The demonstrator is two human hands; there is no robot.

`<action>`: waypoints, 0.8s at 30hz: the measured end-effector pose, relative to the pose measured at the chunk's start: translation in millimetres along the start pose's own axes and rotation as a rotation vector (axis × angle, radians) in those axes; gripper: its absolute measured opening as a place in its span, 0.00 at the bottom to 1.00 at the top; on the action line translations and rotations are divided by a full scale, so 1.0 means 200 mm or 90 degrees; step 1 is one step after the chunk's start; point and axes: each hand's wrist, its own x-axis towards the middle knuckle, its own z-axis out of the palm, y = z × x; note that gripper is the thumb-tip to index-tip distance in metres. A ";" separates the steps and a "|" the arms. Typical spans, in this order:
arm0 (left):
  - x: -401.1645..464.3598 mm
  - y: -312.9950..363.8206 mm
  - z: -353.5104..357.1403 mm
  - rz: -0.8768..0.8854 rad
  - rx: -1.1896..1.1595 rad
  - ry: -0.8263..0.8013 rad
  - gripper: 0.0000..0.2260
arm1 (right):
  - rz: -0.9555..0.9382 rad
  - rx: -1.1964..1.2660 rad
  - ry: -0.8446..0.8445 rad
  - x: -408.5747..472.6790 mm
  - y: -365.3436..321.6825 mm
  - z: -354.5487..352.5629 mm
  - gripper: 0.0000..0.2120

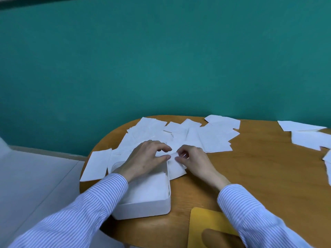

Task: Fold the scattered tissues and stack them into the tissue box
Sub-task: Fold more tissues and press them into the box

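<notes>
One white tissue box [143, 206] stood open on one wooden table [259, 167]. Two hands were in view, the left hand [145, 160] and the right hand [195, 161]. One yellow lid [206, 222] lay at the near edge. The loose tissues [179, 136] overlapped too thickly to count exactly; well over a dozen sheets showed.
</notes>
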 end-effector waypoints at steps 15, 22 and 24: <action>0.16 0.43 0.13 0.125 -0.095 -0.001 0.04 | 0.082 0.050 0.127 -0.44 0.32 -0.67 0.05; 0.18 0.71 0.30 0.179 -0.186 -0.059 0.04 | 0.156 0.060 0.119 -0.74 0.49 -0.82 0.03; 0.17 0.75 0.35 0.165 -0.210 -0.082 0.04 | 0.173 0.091 0.121 -0.79 0.52 -0.83 0.03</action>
